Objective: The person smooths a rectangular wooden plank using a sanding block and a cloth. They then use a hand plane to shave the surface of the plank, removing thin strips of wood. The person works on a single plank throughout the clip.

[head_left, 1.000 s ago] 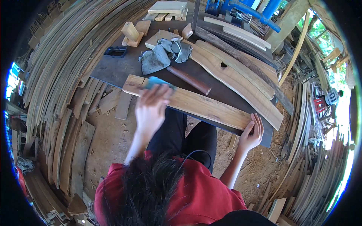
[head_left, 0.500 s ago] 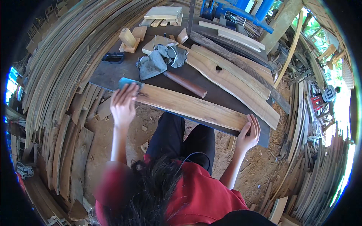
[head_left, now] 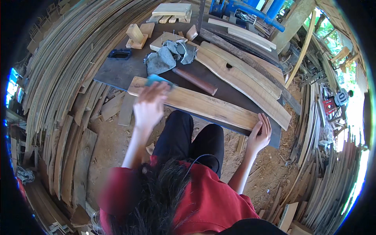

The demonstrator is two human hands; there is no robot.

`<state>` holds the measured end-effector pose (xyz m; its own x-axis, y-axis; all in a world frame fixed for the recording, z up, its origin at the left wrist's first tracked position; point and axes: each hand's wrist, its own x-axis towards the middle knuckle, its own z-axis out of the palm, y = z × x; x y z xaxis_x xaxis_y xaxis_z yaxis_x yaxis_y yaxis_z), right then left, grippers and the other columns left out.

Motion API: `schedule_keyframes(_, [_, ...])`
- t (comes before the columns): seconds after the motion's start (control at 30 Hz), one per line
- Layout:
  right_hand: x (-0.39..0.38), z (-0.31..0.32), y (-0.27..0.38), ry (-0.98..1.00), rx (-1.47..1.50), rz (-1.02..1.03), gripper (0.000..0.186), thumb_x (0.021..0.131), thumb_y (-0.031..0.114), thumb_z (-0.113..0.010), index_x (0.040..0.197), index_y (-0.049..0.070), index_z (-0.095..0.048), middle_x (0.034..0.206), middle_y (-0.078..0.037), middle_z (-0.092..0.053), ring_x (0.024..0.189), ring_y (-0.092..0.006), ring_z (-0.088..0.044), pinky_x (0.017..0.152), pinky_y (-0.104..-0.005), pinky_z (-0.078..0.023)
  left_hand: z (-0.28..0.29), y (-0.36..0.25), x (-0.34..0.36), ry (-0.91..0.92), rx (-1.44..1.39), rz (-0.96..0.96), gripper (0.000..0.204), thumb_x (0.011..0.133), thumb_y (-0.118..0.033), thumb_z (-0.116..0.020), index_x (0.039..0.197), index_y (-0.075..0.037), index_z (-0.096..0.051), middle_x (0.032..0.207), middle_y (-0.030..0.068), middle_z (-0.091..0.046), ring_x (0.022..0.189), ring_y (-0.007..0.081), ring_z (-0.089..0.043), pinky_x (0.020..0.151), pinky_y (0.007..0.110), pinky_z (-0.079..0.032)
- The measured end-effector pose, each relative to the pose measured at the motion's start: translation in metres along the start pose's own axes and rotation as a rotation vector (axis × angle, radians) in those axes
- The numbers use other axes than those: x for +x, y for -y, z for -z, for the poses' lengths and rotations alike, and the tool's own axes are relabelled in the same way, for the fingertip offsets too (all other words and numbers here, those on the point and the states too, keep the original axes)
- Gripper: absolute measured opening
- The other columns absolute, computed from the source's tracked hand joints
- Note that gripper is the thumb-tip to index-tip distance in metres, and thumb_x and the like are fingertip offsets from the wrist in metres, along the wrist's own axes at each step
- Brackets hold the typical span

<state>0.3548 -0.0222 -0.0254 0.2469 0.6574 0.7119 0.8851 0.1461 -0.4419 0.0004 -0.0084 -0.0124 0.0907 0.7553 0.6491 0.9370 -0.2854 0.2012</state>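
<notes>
A long pale wooden board (head_left: 207, 105) lies along the near edge of the dark work table (head_left: 109, 75). My left hand (head_left: 150, 102), smeared by motion, is closed on a teal pad (head_left: 156, 78) pressed against the board's left part. My right hand (head_left: 259, 135) grips the board's right end, thumb near side and fingers curled over it. Just beyond the board lie a reddish wooden rod (head_left: 194, 81) and a crumpled grey cloth (head_left: 161, 60). The far side of the board under the pad is partly hidden.
The table also holds shaped planks (head_left: 250, 90), a black clamp-like tool (head_left: 119, 54), small wood blocks (head_left: 135, 34) and pieces with upright nails (head_left: 160, 41). A blue machine (head_left: 262, 21) stands behind. Stacked boards (head_left: 58, 78) crowd both sides, with a person (head_left: 341, 101) at far right.
My left hand with the pad moved left to the board's end, then came back rightward along it. My right hand stays at the board's right end.
</notes>
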Motion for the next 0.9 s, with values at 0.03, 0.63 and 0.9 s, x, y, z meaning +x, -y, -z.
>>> schedule_keyframes(0.03, [0.000, 0.001, 0.001, 0.002, -0.002, -0.006, 0.025, 0.092, 0.013, -0.048, 0.104, 0.007, -0.069, 0.110, -0.009, -0.066, 0.111, -0.0294, -0.058, 0.094, -0.0382, -0.045, 0.005, 0.021, -0.002, -0.031, 0.046, 0.044, 0.022, 0.089, -0.014, -0.053, 0.105, -0.016, -0.068, 0.119, -0.0008, -0.063, 0.113, 0.0187, -0.057, 0.098, 0.042, -0.041])
schedule_keyframes(0.63, [-0.022, 0.032, -0.002, 0.162, -0.014, -0.026, 0.086, 0.069, 0.038, -0.077, 0.137, 0.007, -0.037, 0.127, -0.016, -0.050, 0.119, -0.0366, -0.044, 0.100, -0.0459, -0.034, 0.007, 0.059, -0.027, -0.232, -0.057, 0.661, 0.032, 0.097, -0.025, -0.043, 0.103, -0.002, -0.065, 0.094, 0.0183, -0.066, 0.084, 0.0366, -0.063, 0.073, 0.042, -0.048])
schedule_keyframes(0.9, [-0.037, 0.041, -0.014, 0.007, 0.220, -0.196, 0.077, 0.064, 0.028, -0.084, 0.125, 0.002, -0.045, 0.120, -0.015, -0.052, 0.112, -0.0301, -0.050, 0.099, -0.0420, -0.038, 0.027, 0.040, -0.027, -0.241, -0.155, 0.794, 0.033, 0.098, -0.026, -0.045, 0.097, -0.001, -0.065, 0.064, 0.0194, -0.057, 0.056, 0.0306, -0.055, 0.055, 0.039, -0.041])
